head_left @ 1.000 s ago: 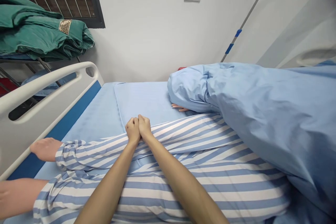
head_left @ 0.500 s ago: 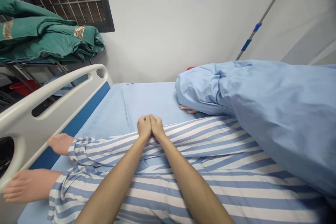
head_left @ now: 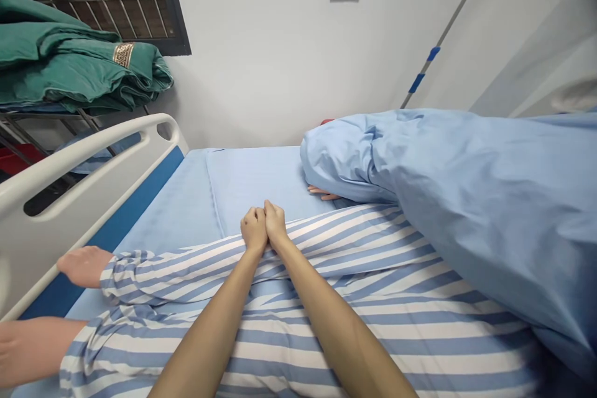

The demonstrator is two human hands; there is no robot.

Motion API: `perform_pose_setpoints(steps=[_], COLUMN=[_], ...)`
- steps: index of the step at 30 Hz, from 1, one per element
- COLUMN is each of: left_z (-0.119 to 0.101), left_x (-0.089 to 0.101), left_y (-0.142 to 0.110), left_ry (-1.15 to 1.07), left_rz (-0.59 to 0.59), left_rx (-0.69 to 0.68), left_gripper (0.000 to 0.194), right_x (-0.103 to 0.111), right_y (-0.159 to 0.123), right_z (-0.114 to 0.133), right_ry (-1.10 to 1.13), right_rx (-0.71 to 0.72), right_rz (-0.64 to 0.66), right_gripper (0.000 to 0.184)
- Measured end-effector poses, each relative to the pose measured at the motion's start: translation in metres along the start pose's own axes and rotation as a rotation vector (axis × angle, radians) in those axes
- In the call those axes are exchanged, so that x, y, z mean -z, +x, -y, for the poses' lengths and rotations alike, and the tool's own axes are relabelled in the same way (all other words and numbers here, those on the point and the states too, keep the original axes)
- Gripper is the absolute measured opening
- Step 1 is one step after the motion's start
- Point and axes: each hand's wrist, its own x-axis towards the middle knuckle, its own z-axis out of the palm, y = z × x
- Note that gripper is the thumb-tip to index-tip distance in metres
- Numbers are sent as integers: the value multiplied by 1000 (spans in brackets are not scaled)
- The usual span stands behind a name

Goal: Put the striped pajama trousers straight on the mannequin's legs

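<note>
left hand (head_left: 254, 230) and right hand (head_left: 276, 224) sit together, fingers curled, gripping striped pajamas (head_left: 373, 336); the view has swung slightly right since the earlier frame.

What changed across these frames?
The left hand and right hand, held together, shifted rightward in view along the upper edge of the striped trousers. No clear new grip or release shows. The mannequin's feet and blue quilt stayed put.

No text can be read anywhere here.
</note>
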Motion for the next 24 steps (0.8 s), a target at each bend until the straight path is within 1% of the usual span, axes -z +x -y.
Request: perform_pose_setpoints(steps=[2, 4, 6, 8, 11, 16, 18, 20, 21, 24], left_z=[1, 2, 2, 0, -1, 1, -4, -17, -26, -50], left_x=[0, -1, -3, -4, -5, 3, 3, -2, -7, -26], left_y=[2, 3, 3, 3, 1, 1, 6, 13, 16, 16], left_ry=[-16, -40, -41, 0, 48, -21, -30, -50, -76, -183], left_rz=[13, 21, 40, 76, 125, 165, 137, 75, 49, 15], left_rx=[-19, -51, -64, -57, -66, -98, -41, 25, 37, 15], left_gripper=[31, 33, 34, 33, 32, 33, 32, 30, 30, 28], right_x=[3, 10, 19, 28, 36, 36, 36, 37, 38, 44], right_y=[2, 4, 5, 5, 4, 2, 4, 7, 9, 17], right_z=[10, 19, 23, 20, 10, 3, 4, 6, 6, 8], right_ry=[-190, -389, -515, -569, -591, -579, -532, -438, -367, -106], right_rx=[60, 184, 291, 314, 290, 327, 322, 290, 264, 159], right_rz=[34, 114, 176, 179, 138, 146, 141, 121, 108, 37], right_gripper=[35, 37, 38, 39, 41, 41, 41, 41, 41, 38])
